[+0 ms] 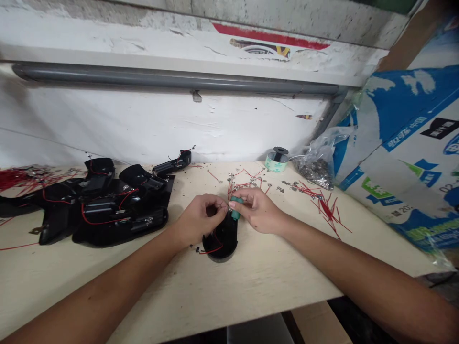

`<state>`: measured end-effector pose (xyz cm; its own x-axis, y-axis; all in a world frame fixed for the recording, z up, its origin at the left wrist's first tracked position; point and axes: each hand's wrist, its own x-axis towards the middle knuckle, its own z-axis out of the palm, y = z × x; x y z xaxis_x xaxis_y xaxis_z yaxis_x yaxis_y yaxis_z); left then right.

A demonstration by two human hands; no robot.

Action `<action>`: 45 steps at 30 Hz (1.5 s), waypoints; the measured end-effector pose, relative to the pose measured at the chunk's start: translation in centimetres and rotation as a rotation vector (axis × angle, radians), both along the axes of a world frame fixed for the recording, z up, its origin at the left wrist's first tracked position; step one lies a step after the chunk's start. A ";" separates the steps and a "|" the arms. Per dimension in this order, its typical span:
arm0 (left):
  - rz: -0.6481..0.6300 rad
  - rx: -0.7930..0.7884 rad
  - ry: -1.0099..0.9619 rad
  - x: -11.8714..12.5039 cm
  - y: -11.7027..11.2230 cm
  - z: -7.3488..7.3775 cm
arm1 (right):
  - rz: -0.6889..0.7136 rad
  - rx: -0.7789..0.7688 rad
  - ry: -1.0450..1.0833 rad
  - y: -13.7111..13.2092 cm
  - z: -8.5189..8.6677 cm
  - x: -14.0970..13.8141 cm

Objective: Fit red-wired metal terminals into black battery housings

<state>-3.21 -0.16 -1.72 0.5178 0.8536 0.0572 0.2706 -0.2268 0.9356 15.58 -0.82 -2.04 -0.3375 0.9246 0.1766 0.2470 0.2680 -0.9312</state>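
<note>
A black plastic shell [223,247] lies on the table in front of me, with a red wire [215,249] inside its rounded near end. My left hand [202,215] is closed in a pinch over the shell's upper left; whatever is between its fingertips is too small to name. In my right hand [256,210], thumb and fingers grip a small green cylinder [235,208], whose ends are partly covered. Both sets of fingertips almost meet above the far part of the shell, which they hide.
Several black shells with red wires [120,205] are piled at left, near a red wire bundle [14,180]. Beyond my hands lie scattered metal contacts [231,177], a tape roll [276,162] and a bag of metal parts [317,169]. Loose red wires [328,210] and a large carton [405,157] are at right.
</note>
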 end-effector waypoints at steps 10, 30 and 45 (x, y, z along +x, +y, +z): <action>0.127 -0.047 -0.060 0.0 0.4 -0.5 | -0.167 0.012 0.090 1.4 0.5 2.5; 0.278 0.042 -0.157 0.0 0.7 -0.4 | -0.006 -0.332 0.154 0.2 0.0 0.3; 0.147 1.152 0.358 -1.9 1.9 -0.4 | -0.067 -0.247 0.198 0.4 0.1 0.5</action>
<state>-5.13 1.69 -2.14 0.5624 0.4488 0.6945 0.5656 -0.8214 0.0728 16.11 -0.41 -1.90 -0.2555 0.9668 0.0002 0.0639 0.0171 -0.9978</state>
